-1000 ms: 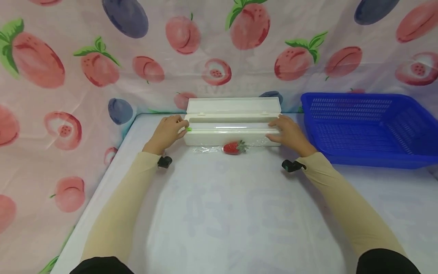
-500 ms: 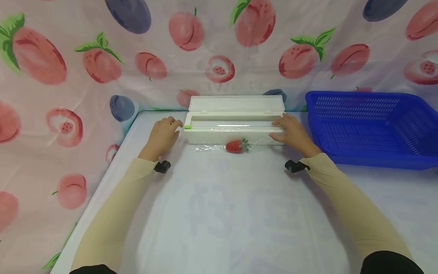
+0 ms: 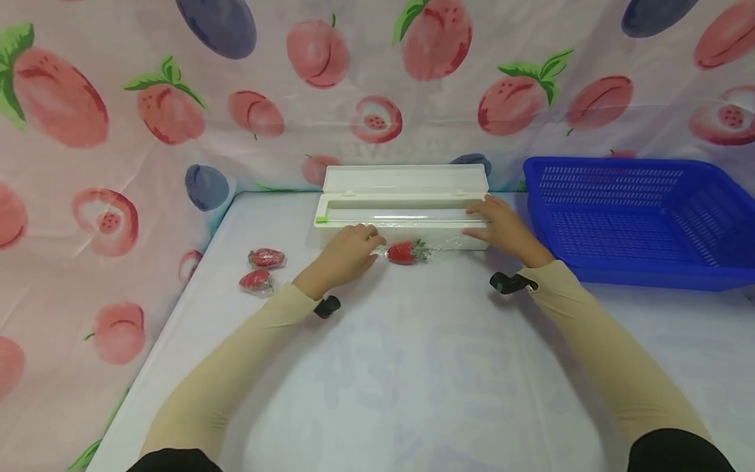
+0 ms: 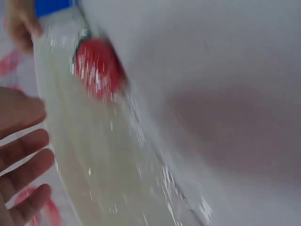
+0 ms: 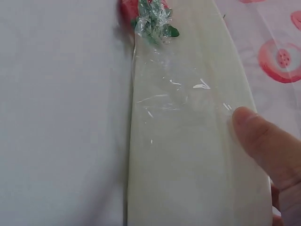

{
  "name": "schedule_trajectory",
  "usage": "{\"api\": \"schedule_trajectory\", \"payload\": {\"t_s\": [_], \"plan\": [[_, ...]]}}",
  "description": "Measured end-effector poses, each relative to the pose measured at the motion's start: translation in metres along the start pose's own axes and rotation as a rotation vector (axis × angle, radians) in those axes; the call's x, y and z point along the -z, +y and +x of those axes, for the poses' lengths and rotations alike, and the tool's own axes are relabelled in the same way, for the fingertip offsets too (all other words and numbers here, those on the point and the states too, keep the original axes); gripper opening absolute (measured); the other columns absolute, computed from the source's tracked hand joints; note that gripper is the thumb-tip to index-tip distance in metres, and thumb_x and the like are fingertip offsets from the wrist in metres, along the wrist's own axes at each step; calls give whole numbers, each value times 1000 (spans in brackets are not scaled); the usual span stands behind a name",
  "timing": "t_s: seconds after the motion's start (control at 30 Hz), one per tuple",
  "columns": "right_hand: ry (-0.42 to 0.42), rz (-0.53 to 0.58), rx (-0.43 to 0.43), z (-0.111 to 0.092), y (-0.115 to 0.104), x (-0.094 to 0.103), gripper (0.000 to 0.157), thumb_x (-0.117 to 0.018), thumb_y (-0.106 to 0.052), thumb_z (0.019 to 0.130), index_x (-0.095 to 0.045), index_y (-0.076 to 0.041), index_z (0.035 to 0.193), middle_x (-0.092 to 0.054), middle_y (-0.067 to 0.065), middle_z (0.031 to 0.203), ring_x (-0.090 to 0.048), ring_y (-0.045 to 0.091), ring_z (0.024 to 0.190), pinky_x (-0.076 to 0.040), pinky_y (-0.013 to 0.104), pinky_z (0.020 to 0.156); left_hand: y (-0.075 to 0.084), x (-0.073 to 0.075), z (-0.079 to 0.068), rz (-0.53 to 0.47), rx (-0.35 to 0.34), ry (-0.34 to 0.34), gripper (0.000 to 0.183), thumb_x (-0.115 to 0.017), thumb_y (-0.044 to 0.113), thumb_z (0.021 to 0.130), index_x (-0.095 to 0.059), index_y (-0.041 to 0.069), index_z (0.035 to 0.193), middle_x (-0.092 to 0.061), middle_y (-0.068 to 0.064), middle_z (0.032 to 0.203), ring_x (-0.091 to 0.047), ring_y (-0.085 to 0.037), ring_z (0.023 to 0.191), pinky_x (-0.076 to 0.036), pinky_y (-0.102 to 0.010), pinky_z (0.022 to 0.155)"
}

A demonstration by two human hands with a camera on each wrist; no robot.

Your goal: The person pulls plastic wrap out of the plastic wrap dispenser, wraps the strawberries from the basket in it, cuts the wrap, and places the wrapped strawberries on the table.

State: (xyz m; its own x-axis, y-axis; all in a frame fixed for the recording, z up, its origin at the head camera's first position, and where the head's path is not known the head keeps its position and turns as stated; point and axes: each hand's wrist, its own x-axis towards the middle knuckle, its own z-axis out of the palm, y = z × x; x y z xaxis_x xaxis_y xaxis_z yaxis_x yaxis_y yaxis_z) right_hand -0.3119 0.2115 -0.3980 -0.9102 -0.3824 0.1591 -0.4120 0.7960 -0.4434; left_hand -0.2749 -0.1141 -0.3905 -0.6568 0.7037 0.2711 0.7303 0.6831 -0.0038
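A long white cling film box point(image 3: 401, 235) stands with its lid raised, a roll of film inside and a green slider point(image 3: 321, 219) at its left end. A strawberry point(image 3: 403, 253) with green leaves lies against the box's front; clear film point(image 4: 127, 155) stretches along the front around it. My left hand point(image 3: 348, 252) is in front of the box, its fingertips close to the strawberry's left side. In the left wrist view its fingers are spread, with nothing between them. My right hand point(image 3: 504, 229) grips the box's right end, thumb point(image 5: 256, 134) on the front side.
Two strawberries wrapped in film point(image 3: 267, 257) lie on the white table left of my left hand. A blue plastic basket point(image 3: 649, 278) stands at the right, just beyond my right hand. A fruit-print cloth point(image 3: 436, 111) hangs behind the box.
My left hand has left the box's left end and moved right, in front of the box towards the strawberry. The two wrapped strawberries it covered now show. My right hand stays put.
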Motion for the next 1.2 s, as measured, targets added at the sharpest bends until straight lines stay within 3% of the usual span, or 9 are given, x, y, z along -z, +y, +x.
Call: {"api": "schedule_trajectory", "payload": {"t_s": [0.1,0.2,0.4,0.57,0.73,0.83,1.07,1.2], "plan": [[-29,14,-34,1,-2,3,44,-70,-16,84,-57,8,118,-56,28,124,-23,47,138,-19,57,112,15,-13,16,50,-56,-100,37,-70,18,84,-62,10,119,-61,-6,108,-57,-22,105,-45,-36,94],[-46,37,-66,2,-4,3,46,-70,-18,84,-56,6,120,-54,29,126,-21,45,139,-20,58,112,23,-26,28,134,-111,-94,35,-67,19,86,-61,10,119,-62,-5,108,-58,-22,106,-46,-34,93],[-44,41,-90,1,-9,1,48,-69,-19,85,-53,5,123,-49,30,131,-32,45,134,-27,56,109,26,-41,38,201,-151,-38,17,-60,19,91,-59,8,104,-60,-4,92,-61,-20,88,-50,-30,77],[78,56,-60,-6,-17,2,45,-69,-16,85,-54,6,121,-54,28,125,-47,42,120,-37,54,102,27,-47,43,241,-197,35,10,-56,18,93,-57,9,95,-58,-3,83,-59,-19,75,-49,-29,66],[297,71,116,-19,-33,-3,31,-73,-7,79,-62,4,106,-61,23,111,-53,39,110,-39,51,98,30,-41,44,187,-199,11,10,-60,12,89,-56,8,96,-58,-5,84,-58,-20,76,-50,-30,64],[363,-5,272,-30,-46,-10,26,-76,-5,74,-65,2,96,-64,19,101,-56,37,102,-43,50,91,34,-35,39,116,-178,-31,17,-64,11,86,-57,7,100,-58,-6,86,-58,-22,79,-50,-31,66],[238,-307,513,-50,-69,-30,30,-83,-15,68,-70,-5,94,-68,9,93,-60,30,96,-46,47,84,47,-17,23,17,-103,-81,24,-66,12,85,-61,8,108,-63,-5,96,-62,-21,86,-53,-31,71],[205,-432,585,-52,-74,-36,34,-83,-19,68,-69,-5,96,-69,7,92,-61,28,94,-47,43,85,52,-10,17,-16,-70,-91,28,-67,15,86,-61,7,112,-63,-7,101,-63,-22,90,-54,-32,71]]}}
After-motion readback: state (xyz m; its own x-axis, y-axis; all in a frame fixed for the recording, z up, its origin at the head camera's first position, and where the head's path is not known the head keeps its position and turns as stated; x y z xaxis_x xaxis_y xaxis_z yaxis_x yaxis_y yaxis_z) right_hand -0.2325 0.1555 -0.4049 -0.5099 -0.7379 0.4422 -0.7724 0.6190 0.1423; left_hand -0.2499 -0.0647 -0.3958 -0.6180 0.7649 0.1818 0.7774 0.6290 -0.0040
